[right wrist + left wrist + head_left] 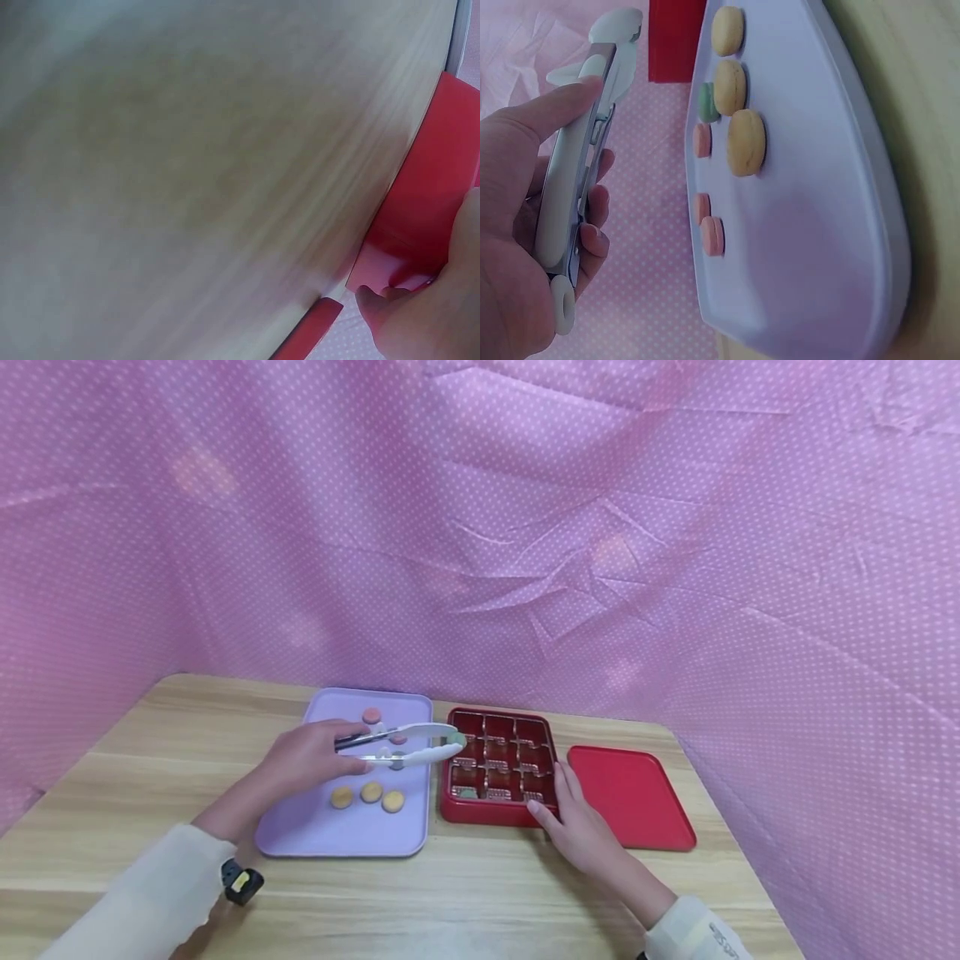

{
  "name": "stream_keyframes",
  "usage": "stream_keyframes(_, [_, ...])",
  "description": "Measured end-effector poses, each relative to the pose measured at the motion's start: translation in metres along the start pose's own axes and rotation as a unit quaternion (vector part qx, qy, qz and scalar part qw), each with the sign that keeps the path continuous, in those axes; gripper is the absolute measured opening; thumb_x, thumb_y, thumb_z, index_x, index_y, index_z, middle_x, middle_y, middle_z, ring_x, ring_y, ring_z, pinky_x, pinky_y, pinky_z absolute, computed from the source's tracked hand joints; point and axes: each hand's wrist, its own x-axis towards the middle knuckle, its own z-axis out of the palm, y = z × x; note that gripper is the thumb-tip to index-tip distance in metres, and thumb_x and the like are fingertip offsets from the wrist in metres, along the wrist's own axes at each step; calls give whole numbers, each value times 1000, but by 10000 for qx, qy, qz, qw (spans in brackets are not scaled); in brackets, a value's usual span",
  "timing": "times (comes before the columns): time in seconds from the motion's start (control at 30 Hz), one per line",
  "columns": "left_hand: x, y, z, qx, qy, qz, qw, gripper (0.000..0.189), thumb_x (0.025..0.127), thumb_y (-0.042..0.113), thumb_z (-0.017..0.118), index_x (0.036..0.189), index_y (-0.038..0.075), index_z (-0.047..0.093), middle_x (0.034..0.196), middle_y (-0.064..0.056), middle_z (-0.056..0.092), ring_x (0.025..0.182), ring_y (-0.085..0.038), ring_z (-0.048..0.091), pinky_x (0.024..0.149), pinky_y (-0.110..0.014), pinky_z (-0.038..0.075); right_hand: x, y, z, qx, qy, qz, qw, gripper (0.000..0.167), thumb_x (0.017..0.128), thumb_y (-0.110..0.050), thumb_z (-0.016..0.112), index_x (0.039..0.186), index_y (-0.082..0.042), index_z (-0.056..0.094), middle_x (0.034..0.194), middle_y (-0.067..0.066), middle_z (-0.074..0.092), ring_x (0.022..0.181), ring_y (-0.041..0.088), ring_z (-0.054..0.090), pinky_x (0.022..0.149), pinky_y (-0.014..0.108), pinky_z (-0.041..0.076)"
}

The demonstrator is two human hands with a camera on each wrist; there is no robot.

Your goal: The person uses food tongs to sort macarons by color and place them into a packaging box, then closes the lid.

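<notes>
My left hand point(307, 756) grips a pair of tongs point(566, 161) with white tips above the lavender tray point(337, 839). Between the tips is a green macaron point(457, 740), at the left rim of a red box point(487, 812). Clear dividers split the box into compartments; another green macaron point(467, 793) lies in the front left one. At the box's front right corner rests my right hand point(585, 831), thumb on the front rim and fingers along the right side. On the tray are three yellow macarons point(746, 142), pink macarons point(713, 235) and a green one point(708, 102).
A flat red lid point(633, 797) lies on the wooden table point(480, 902), right of the box. Pink dotted cloth point(525, 527) hangs behind and on both sides. The tray stands close to the box's left side.
</notes>
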Motion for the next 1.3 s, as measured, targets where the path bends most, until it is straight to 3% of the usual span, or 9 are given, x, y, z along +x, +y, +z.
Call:
stream_keyframes(0.17, [6, 5, 5, 108, 63, 184, 9998, 77, 81, 56, 78, 144, 17, 57, 142, -13, 60, 102, -25, 61, 77, -40, 50, 0, 0, -1, 8, -7, 16, 10000, 99, 92, -77, 41, 164, -20, 3, 171, 3, 3, 147, 36, 37, 111, 62, 39])
stream_keyframes(0.37, [11, 8, 10, 129, 130, 339, 9993, 74, 82, 51, 79, 142, 13, 59, 145, -14, 57, 127, -37, 58, 98, -57, 49, 1, 0, 0, -21, -12, -13, 10000, 99, 93, -77, 40, 164, -19, 3, 171, 4, 2, 147, 37, 36, 111, 62, 39])
stream_keyframes(0.5, [12, 9, 11, 155, 168, 359, 9991, 74, 82, 51, 79, 141, 10, 59, 147, -14, 56, 133, -41, 53, 104, -62, 44, 1, 1, 0, -2, -1, -37, 10000, 98, 93, -77, 41, 164, -20, 3, 171, 3, 3, 147, 36, 36, 111, 62, 40])
stream_keyframes(0.73, [11, 9, 12, 129, 210, 426, 9988, 75, 81, 49, 81, 142, 12, 58, 148, -14, 55, 131, -39, 54, 102, -60, 46, 1, 3, 1, 12, 4, -50, 10000, 99, 92, -79, 40, 164, -21, 3, 171, 3, 3, 147, 36, 36, 110, 62, 40])
stream_keyframes(1.07, [2, 11, 6, 66, 121, 25, 9999, 83, 79, 59, 79, 146, 17, 54, 148, -15, 54, 122, -35, 58, 93, -55, 50, 2, 5, 1, 79, -19, -64, 9999, 99, 91, -79, 40, 164, -22, 3, 171, 2, 4, 148, 36, 35, 110, 63, 39])
stream_keyframes(1.2, [-3, 6, 2, 38, 51, -47, 10000, 83, 81, 59, 77, 147, 14, 54, 145, -16, 57, 116, -32, 59, 88, -50, 51, 2, 3, 0, 72, -18, -40, 10000, 99, 92, -78, 41, 164, -22, 3, 171, 2, 4, 147, 36, 36, 110, 64, 40])
stream_keyframes(1.3, [-7, -1, 0, 47, 88, -26, 9999, 81, 81, 59, 76, 145, 13, 56, 143, -16, 58, 121, -35, 59, 92, -55, 51, 2, 2, 0, 84, -35, -18, 10000, 99, 92, -78, 41, 164, -21, 3, 171, 2, 3, 147, 36, 37, 110, 63, 39])
